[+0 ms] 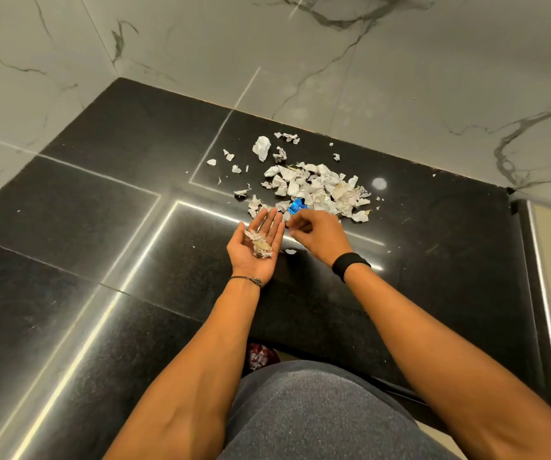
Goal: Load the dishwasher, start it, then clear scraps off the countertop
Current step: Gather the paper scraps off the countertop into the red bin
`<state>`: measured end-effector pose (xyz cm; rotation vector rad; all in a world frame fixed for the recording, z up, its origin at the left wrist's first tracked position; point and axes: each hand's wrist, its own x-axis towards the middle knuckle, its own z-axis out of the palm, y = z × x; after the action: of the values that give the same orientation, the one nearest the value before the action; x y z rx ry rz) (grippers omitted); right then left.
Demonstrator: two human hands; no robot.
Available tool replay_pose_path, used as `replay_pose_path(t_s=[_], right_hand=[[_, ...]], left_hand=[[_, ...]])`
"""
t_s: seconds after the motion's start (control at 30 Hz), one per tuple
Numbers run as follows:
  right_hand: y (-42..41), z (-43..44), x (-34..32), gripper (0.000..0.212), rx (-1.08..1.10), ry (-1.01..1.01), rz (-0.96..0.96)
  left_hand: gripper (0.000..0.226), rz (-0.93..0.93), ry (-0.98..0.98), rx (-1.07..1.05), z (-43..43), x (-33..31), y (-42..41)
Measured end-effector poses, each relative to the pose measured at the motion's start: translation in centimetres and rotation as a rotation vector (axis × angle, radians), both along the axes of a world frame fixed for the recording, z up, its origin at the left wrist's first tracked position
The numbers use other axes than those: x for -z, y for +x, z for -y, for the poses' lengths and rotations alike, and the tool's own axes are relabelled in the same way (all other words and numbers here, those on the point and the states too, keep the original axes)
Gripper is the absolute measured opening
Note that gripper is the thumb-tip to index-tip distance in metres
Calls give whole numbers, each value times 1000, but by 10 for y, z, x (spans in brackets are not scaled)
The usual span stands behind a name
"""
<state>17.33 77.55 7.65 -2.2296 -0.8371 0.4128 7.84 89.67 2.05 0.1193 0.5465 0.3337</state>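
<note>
Black table (134, 260) under marble wall (400, 78), scraps (314, 187) heaped toward the back, blue wrapper (296, 205) at the heap's near rim. Bring left hand (257, 250), flat and palm up under a few scraps, close to the heap. With right hand (317, 234), curled beside the wrapper (cannot tell whether pinching anything), rake pieces in rather than picking singly.

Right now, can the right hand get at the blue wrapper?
Probably yes. The right hand sits just short of the blue wrapper, which lies uncovered at the near edge of the pile, with nothing between them. Whether its curled fingers pinch a scrap is unclear.
</note>
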Motion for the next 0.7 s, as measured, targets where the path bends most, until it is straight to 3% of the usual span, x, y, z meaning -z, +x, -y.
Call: replay_pose_path(t_s=[0.13,0.33,0.7], right_hand=[[-6,6,19,24,-155,-263,42],[-23,4,25,29,-209,-224,184],[-29,-5,31,18,-96,-166,135]], left_hand=[[55,2,-15,-31,-14,0,-7],[55,2,2,-24,-19,-3,-11],[56,-23,19,-41,-27,-5,-15]])
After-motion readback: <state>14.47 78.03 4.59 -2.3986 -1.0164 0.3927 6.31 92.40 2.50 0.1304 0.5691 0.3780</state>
